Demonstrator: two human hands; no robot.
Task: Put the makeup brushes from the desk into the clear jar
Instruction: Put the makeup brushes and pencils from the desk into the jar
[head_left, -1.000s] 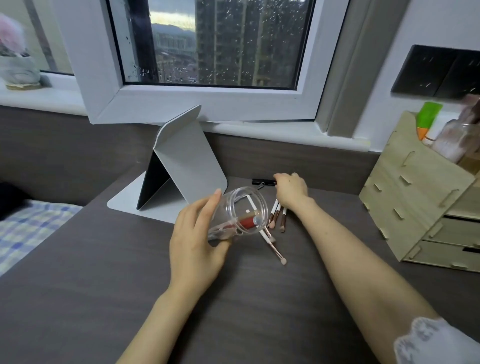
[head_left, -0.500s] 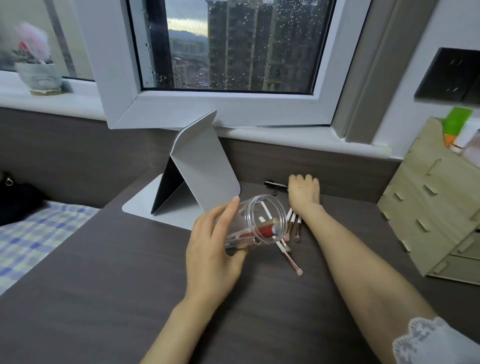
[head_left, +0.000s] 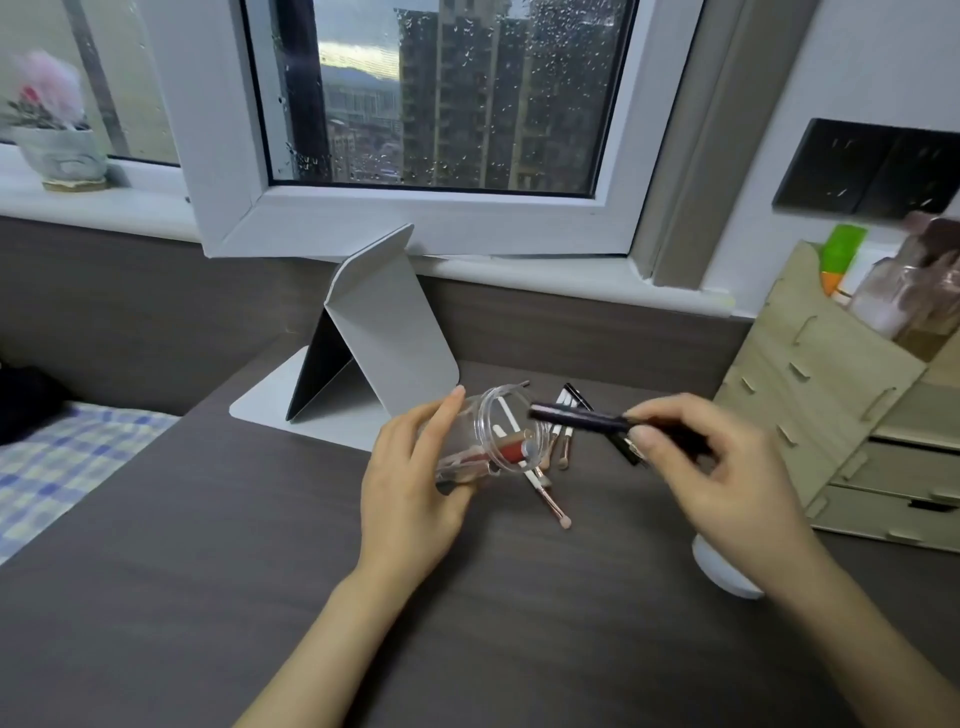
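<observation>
Left hand (head_left: 410, 499) grips tilted clear jar (head_left: 488, 441); right hand (head_left: 727, 478) pinches black brush (head_left: 576, 419).
Brush tip at jar mouth; loose brushes (head_left: 550, 493) lie on desk (head_left: 208, 571) between hands.

I see my left hand (head_left: 415, 483) at centre frame, fingers curled and thumb raised, wrapped around the tilted clear jar (head_left: 488, 436). My right hand (head_left: 722, 467), right of centre, pinches a dark brush (head_left: 582, 418), probably between thumb and forefinger. Both forearms enter from the bottom edge.
</observation>
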